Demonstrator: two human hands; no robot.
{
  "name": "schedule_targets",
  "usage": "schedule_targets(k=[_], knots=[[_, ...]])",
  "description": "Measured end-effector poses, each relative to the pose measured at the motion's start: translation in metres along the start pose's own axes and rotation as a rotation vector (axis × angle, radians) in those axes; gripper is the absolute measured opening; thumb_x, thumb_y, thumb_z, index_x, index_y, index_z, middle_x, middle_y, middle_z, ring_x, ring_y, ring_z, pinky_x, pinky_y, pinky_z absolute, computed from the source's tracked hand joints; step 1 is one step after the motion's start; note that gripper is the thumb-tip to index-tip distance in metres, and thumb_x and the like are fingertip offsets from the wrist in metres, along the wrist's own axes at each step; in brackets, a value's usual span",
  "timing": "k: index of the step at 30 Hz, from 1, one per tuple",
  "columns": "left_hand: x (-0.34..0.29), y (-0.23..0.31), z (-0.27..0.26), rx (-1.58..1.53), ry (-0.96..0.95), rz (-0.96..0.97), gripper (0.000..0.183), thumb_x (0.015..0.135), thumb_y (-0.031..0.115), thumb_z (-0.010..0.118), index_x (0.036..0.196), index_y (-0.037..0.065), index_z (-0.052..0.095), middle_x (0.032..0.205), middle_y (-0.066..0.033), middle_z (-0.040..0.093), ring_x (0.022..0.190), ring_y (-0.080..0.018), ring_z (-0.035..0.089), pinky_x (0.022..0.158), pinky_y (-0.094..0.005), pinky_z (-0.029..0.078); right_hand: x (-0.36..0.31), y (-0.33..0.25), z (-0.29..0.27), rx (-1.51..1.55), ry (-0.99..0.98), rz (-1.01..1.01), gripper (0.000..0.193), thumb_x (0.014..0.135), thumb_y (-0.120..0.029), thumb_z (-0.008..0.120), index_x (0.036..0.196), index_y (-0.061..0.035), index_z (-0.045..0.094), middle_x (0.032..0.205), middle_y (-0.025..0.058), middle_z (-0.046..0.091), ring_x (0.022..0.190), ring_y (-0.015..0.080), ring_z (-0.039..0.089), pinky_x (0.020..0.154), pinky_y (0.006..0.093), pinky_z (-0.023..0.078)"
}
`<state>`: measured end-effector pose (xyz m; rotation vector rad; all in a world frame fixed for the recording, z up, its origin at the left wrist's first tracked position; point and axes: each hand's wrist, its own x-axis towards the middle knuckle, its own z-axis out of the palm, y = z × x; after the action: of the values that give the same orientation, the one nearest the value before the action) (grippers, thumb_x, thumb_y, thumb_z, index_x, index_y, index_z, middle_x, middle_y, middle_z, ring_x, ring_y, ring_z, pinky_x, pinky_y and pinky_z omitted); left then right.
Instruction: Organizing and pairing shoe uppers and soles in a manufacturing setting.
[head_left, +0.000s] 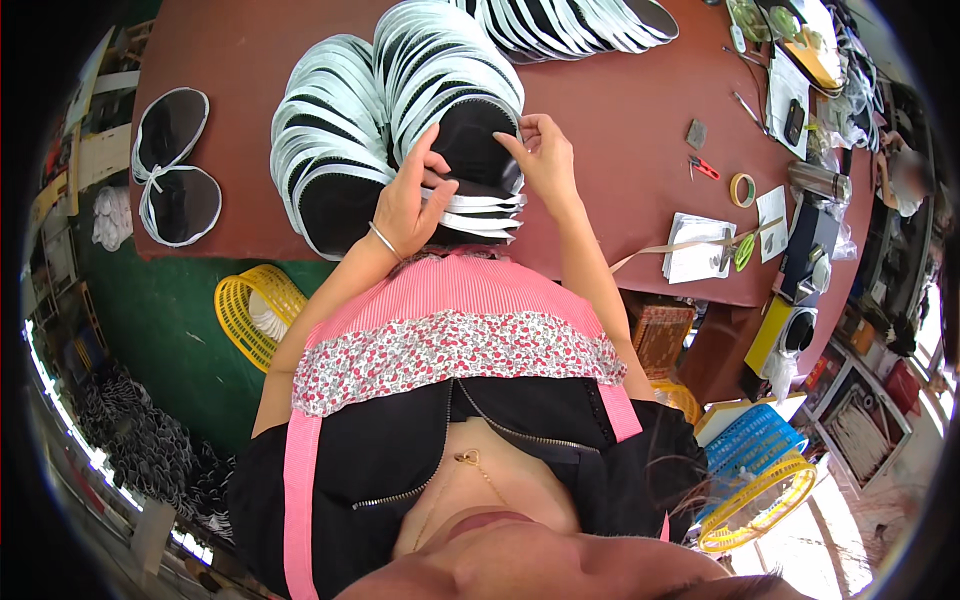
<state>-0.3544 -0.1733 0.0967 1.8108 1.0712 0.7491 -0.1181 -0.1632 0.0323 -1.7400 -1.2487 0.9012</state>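
Two fanned rows of black rounded pieces with white edging lie on the table in front of me; they look like shoe parts. The left row (335, 205) curves beside the right row (470, 135), whose near end is a short layered stack (478, 215). My left hand (408, 203) is at the near left side of the right row, fingers apart and touching the pieces. On the opposite side, my right hand (545, 162) has thumb and forefinger apart at the edge of the top black piece. Neither hand visibly grips a piece.
A tied pair of dark pieces (175, 165) lies at the table's left. Another fanned row (570, 25) is at the back. On the right are a red-handled cutter (704, 167), tape roll (742, 190), papers (697, 250) and metal flask (820, 182). A yellow basket (232, 318) stands below.
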Motion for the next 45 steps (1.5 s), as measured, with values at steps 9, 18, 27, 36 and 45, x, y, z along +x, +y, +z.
schedule_targets(k=[9, 18, 27, 36, 45], knots=[[0.012, 0.0, 0.0, 0.31, 0.077, 0.182, 0.025, 0.092, 0.024, 0.077, 0.104, 0.003, 0.071, 0.098, -0.0106, 0.049, 0.071, -0.0215, 0.057, 0.065, -0.0321, 0.049, -0.001, -0.002, -0.052, 0.509, -0.505, 0.168, 0.018, 0.089, -0.009, 0.079, 0.102, 0.0012, 0.073, 0.101, 0.0047, 0.067, 0.089, 0.012, 0.061, 0.08, 0.0268, 0.049], [0.027, 0.014, -0.01, 0.469, 0.15, 0.309, 0.024, 0.083, 0.03, 0.081, 0.082, 0.007, 0.074, 0.128, -0.0163, 0.058, 0.112, -0.0344, 0.056, 0.095, -0.0437, 0.044, 0.021, -0.003, -0.022, 0.286, -0.214, 0.031, 0.01, 0.094, -0.008, 0.074, 0.098, 0.0005, 0.071, 0.093, 0.0054, 0.071, 0.083, 0.0139, 0.063, 0.077, 0.0296, 0.052], [0.008, -0.011, 0.0, 0.082, -0.024, 0.285, 0.025, 0.088, 0.023, 0.077, 0.102, 0.005, 0.067, 0.1, -0.0125, 0.067, 0.089, -0.032, 0.062, 0.077, -0.0404, 0.051, 0.042, -0.002, -0.008, 0.312, -0.204, 0.083, 0.019, 0.092, -0.013, 0.078, 0.104, 0.0004, 0.072, 0.09, 0.0043, 0.068, 0.083, 0.0133, 0.064, 0.075, 0.0316, 0.052], [0.021, 0.011, -0.012, 0.346, 0.081, 0.336, 0.029, 0.084, 0.032, 0.079, 0.103, 0.011, 0.075, 0.128, -0.0177, 0.059, 0.12, -0.0387, 0.057, 0.105, -0.05, 0.044, 0.041, -0.023, -0.016, 0.252, -0.409, -0.02, 0.011, 0.09, -0.008, 0.077, 0.095, -0.001, 0.069, 0.092, 0.0043, 0.068, 0.08, 0.0117, 0.059, 0.075, 0.0285, 0.049], [0.02, -0.009, -0.009, 0.119, -0.164, 0.233, 0.049, 0.085, 0.028, 0.077, 0.127, 0.007, 0.063, 0.119, -0.0149, 0.069, 0.106, -0.0342, 0.067, 0.095, -0.0438, 0.05, 0.067, -0.008, -0.004, 0.187, -0.176, 0.022, 0.015, 0.091, -0.011, 0.077, 0.103, -0.0016, 0.074, 0.092, 0.0038, 0.069, 0.082, 0.0104, 0.059, 0.076, 0.0281, 0.049]])
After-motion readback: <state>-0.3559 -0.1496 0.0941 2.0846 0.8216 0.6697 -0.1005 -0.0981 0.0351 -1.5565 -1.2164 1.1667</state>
